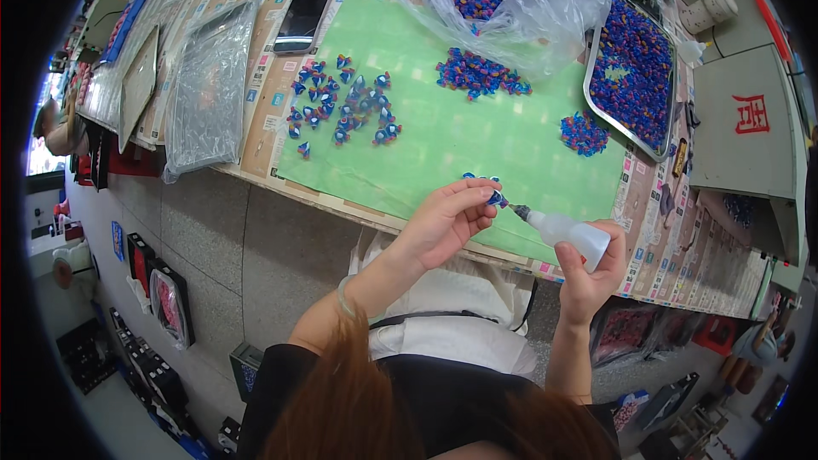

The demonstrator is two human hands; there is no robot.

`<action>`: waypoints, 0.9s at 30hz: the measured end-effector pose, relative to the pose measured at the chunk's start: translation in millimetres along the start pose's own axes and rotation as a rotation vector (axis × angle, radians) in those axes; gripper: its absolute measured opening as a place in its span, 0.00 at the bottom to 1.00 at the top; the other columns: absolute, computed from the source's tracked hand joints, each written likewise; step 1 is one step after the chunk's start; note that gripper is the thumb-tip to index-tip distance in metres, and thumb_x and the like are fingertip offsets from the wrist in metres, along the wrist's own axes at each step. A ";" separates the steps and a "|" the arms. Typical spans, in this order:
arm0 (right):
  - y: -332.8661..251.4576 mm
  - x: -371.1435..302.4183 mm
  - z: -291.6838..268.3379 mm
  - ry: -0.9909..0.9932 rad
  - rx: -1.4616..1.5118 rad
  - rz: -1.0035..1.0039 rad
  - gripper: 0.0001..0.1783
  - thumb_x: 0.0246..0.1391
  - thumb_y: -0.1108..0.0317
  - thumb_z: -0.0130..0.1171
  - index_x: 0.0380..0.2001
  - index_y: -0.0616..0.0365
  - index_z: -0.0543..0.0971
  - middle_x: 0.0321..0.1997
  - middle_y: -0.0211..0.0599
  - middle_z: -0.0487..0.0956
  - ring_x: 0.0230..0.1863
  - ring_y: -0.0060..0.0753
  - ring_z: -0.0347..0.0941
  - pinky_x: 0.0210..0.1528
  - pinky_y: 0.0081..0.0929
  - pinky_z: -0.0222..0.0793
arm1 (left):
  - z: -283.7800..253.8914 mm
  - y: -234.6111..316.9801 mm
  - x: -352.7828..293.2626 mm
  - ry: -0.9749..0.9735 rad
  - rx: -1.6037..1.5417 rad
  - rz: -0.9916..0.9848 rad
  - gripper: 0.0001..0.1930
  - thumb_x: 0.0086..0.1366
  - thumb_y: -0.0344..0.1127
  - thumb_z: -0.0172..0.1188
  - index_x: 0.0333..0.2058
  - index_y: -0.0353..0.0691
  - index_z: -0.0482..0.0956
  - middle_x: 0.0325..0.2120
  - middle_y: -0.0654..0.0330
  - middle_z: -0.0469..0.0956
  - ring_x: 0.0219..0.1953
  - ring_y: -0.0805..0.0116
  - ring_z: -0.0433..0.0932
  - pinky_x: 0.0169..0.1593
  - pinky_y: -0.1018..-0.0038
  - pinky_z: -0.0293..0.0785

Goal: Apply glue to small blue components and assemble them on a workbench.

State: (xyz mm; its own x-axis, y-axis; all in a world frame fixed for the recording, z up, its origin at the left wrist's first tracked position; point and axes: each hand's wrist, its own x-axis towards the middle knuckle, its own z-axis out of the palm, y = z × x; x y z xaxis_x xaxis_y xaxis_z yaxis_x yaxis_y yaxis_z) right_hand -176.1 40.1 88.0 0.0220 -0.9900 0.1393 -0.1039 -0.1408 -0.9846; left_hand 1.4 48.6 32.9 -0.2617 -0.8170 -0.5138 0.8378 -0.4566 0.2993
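My left hand (452,220) pinches a small blue piece (496,198) with a reddish part between thumb and fingertips, over the front of a green mat (409,136). In my right hand (595,266) is a translucent white squeeze bottle (569,233), tilted so that its dark nozzle tip meets or nearly meets the piece. Left of centre on the mat stand several assembled blue, red and orange pieces (345,106). A loose heap of similar small parts (481,74) lies farther back, and a smaller heap (584,134) is to the right.
A metal tray (588,77) full of the small parts stands at the right, beside a grey metal box (741,123). Clear plastic bags (545,0) cover the back. A phone (307,13) and a plastic-wrapped tray (213,85) lie at the left.
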 end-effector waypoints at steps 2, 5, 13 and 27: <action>-1.8 0.1 -0.5 -0.007 -0.001 0.008 0.17 0.33 0.76 0.64 0.27 0.60 0.67 0.27 0.28 0.65 0.23 0.14 0.59 0.26 0.11 0.55 | 0.2 -0.2 0.5 0.007 0.001 -0.003 0.07 0.57 0.28 0.49 0.34 0.34 0.72 0.26 0.64 0.73 0.27 0.78 0.72 0.33 0.83 0.70; -2.7 0.1 0.1 -0.014 -0.002 0.033 0.17 0.33 0.77 0.64 0.27 0.60 0.67 0.27 0.28 0.65 0.23 0.14 0.59 0.26 0.11 0.55 | 0.0 -0.9 -0.1 -0.003 -0.008 -0.003 0.07 0.57 0.28 0.49 0.35 0.34 0.72 0.26 0.64 0.73 0.27 0.79 0.72 0.33 0.84 0.70; 14.1 14.9 -31.0 0.323 0.382 0.138 0.14 0.43 0.76 0.53 0.35 0.63 0.64 0.32 0.34 0.69 0.32 0.22 0.66 0.31 0.17 0.62 | -4.3 4.7 0.8 0.004 -0.022 0.016 0.08 0.57 0.28 0.48 0.36 0.33 0.70 0.27 0.62 0.74 0.27 0.78 0.72 0.33 0.83 0.70; 67.3 36.3 -63.4 0.599 -0.587 -0.304 0.15 0.46 0.77 0.52 0.40 0.65 0.64 0.34 0.35 0.70 0.36 0.25 0.66 0.40 0.20 0.62 | -22.6 28.8 0.3 0.034 -0.044 0.142 0.09 0.58 0.27 0.47 0.38 0.33 0.67 0.27 0.60 0.73 0.29 0.75 0.73 0.34 0.81 0.72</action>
State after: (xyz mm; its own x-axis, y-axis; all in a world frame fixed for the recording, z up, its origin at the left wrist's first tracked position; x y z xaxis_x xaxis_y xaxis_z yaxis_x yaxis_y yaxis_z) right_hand -245.3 -5.8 33.5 -0.3745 -0.7236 0.5798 -0.6744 -0.2166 -0.7059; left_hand 36.2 43.1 23.2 -0.1229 -0.8596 -0.4961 0.8858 -0.3204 0.3358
